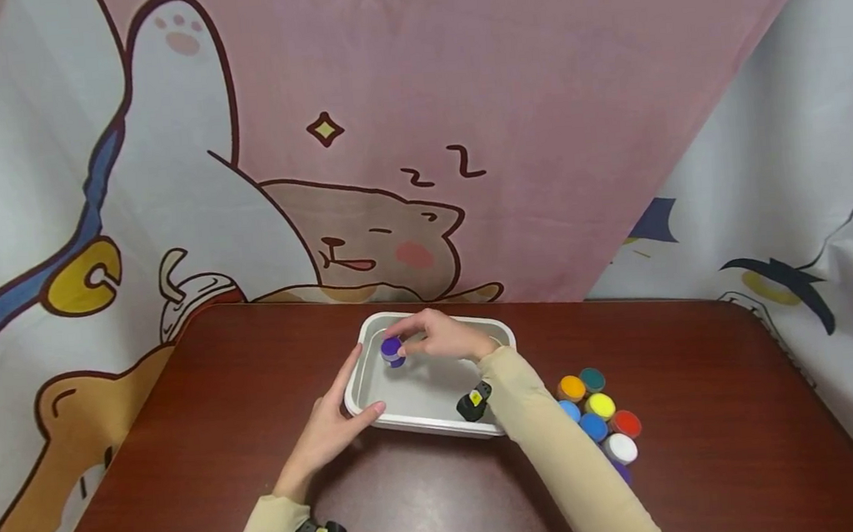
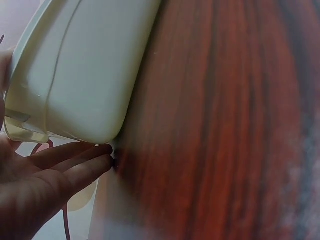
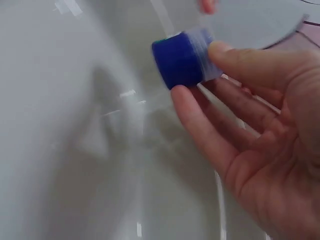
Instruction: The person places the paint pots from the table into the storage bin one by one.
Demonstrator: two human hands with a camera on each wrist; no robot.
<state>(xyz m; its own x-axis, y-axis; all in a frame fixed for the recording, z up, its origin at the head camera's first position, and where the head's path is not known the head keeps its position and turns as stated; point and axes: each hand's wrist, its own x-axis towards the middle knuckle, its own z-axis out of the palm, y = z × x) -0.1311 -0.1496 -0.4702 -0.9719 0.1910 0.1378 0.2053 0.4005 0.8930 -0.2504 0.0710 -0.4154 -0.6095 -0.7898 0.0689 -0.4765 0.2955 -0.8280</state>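
Observation:
A white plastic tray [image 1: 433, 420] with a raised rim sits on the table. Inside its left part, my right hand [image 1: 443, 336] pinches a small purple-blue paint jar [image 1: 392, 350]. The right wrist view shows the jar [image 3: 182, 59] tilted between thumb and fingertips, with a translucent band on the thumb side. Whether the jar touches the tray floor cannot be told. At the tray's front left corner my left hand [image 1: 326, 428] rests with fingers straight along the outer wall and thumb at the front rim. In the left wrist view those fingers [image 2: 82, 167] touch the outer wall.
Right of the tray, beside my right sleeve, stand several paint jars: orange [image 1: 571, 387], dark green [image 1: 593, 380], yellow [image 1: 600, 406], red [image 1: 626, 423], white [image 1: 621, 448] and blue [image 1: 593, 427]. The forearm partly covers a purple one. A printed curtain [image 1: 521, 125] hangs behind the brown table [image 1: 711, 444].

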